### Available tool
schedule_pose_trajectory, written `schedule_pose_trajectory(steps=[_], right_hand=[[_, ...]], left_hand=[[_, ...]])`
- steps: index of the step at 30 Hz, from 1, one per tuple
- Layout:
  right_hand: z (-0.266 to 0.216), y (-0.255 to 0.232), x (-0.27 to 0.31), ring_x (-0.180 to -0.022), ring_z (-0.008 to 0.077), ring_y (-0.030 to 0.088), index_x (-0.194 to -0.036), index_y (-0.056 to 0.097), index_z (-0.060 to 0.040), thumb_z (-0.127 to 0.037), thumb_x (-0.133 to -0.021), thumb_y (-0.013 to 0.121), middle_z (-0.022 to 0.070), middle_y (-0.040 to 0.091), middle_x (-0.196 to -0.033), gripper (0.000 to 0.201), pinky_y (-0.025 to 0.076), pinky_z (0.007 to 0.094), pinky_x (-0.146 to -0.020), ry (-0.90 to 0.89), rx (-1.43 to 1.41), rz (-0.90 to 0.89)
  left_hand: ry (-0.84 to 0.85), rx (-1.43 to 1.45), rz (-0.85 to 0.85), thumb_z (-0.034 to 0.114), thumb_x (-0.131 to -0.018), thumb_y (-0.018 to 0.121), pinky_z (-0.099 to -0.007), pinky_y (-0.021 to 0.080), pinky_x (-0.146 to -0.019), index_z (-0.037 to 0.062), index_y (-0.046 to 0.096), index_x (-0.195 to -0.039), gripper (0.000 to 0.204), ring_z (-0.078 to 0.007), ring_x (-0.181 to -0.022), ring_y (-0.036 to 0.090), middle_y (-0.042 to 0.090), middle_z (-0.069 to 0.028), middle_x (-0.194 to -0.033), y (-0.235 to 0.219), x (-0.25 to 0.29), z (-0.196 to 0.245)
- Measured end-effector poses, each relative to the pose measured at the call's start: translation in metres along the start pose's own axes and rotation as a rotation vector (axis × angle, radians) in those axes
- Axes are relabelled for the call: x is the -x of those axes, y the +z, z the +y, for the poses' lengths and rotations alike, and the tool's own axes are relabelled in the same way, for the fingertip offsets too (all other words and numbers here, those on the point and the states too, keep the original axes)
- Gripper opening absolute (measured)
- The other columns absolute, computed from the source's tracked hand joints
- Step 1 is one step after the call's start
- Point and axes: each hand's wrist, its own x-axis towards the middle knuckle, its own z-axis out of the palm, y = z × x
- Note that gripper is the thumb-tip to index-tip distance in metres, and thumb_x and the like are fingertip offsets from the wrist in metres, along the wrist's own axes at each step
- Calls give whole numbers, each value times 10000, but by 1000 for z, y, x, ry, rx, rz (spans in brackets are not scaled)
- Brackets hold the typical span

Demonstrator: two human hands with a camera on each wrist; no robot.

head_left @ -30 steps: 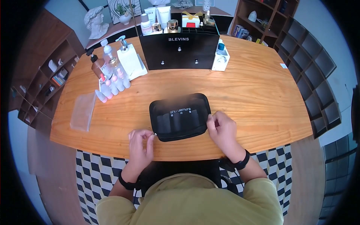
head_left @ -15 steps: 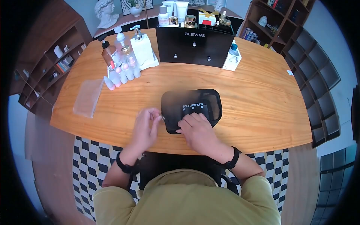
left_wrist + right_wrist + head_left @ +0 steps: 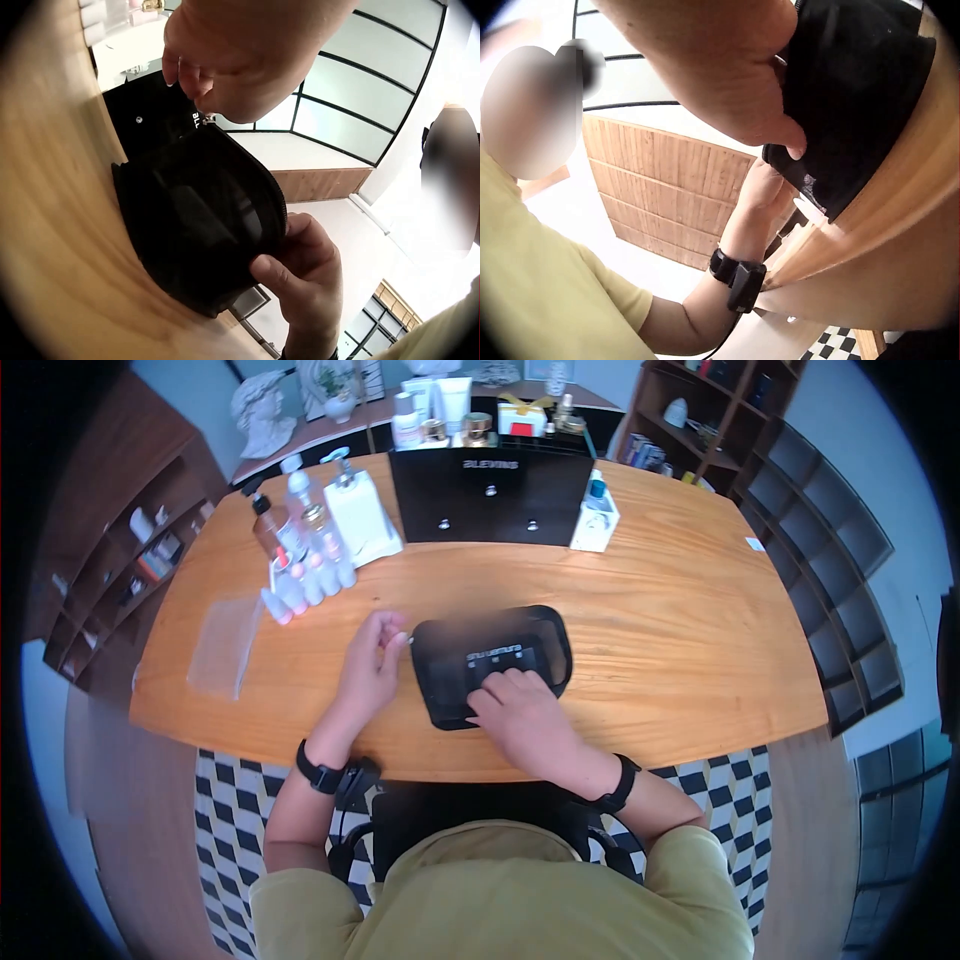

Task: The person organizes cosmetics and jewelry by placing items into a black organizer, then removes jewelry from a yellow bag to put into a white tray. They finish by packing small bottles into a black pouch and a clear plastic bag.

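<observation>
A black zippered cosmetic pouch [image 3: 450,685] with a see-through top and white "shu uemura" lettering rests on the wooden table in front of me. At its left side, toward the back corner, my left hand [image 3: 370,668] pinches the small metal zipper pull [image 3: 208,119]. My right hand [image 3: 527,722] grips the front edge, its fingers over the top and its thumb [image 3: 271,271] against the front wall. The zipper teeth [image 3: 279,196] run along the upper rim in the left wrist view. What lies inside the pouch is dark and mostly hidden.
Behind the pouch stands a black BLEVINS drawer box [image 3: 490,500] with cosmetics on top, beside a white box [image 3: 595,522]. Pump bottles [image 3: 355,510] and several small bottles [image 3: 312,575] cluster at the back left. A clear plastic sheet [image 3: 222,650] lies flat on the left.
My left hand has moved from the pouch's front left corner up its left side with the zipper pull. My right hand has shifted from the right side to the front edge.
</observation>
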Motion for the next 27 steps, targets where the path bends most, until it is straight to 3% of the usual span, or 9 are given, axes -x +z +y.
schedule_pose_trajectory(steps=[3,7,9,15,17,19,22,27], right_hand=[[3,-4,1,-803,250,516,-896,559,-85,-72,-725,616,74,500,-828,181,405,357,-716,13,59,-30],[25,-16,7,-804,250,549,-900,541,-95,-72,-711,577,82,523,-843,194,423,357,-707,72,127,16],[47,-26,15,-802,255,550,-899,544,-89,-69,-706,577,89,532,-837,197,424,362,-701,154,216,67],[144,-73,61,-860,272,549,-808,616,-89,-84,-749,583,104,549,-830,67,425,399,-695,482,685,86],[189,-81,83,-897,280,545,-820,639,-115,-99,-773,588,111,551,-854,71,449,384,-697,661,855,99],[225,-88,93,-968,319,551,-886,678,-130,-102,-803,588,144,564,-929,126,490,406,-750,951,863,70],[284,-94,112,-1023,375,544,-1021,687,-86,-73,-806,612,196,573,-1019,227,485,441,-841,865,746,190],[327,-84,85,-1086,375,540,-1101,677,-106,-67,-855,567,216,572,-1109,273,476,414,-902,813,572,188]], left_hand=[[-216,319,-108,62,-955,504,-245,430,-717,23,522,-1053,106,-98,-756,500,550,-11,-864,7,-1,-13],[-253,563,-224,111,-981,490,-220,453,-796,20,532,-1109,162,-74,-873,560,594,-22,-944,26,-13,-2],[-253,511,-305,141,-988,486,-232,441,-854,23,528,-1130,189,-83,-915,553,587,-15,-961,35,-20,5],[-275,473,-507,179,-989,497,-240,452,-851,21,541,-1131,217,-85,-917,564,597,-11,-969,56,-29,-10],[-307,512,-537,175,-987,499,-238,458,-834,23,557,-1112,205,-82,-902,570,605,-10,-949,60,-28,-19],[-341,537,-568,165,-988,496,-237,459,-832,27,570,-1097,191,-82,-892,572,610,-6,-927,62,-25,-25],[-370,551,-560,152,-984,501,-234,460,-832,34,594,-1065,171,-83,-854,562,602,1,-886,62,-24,-26],[-368,581,-558,145,-990,485,-236,472,-802,18,587,-1063,179,-97,-833,576,616,-22,-884,63,-26,-27]])
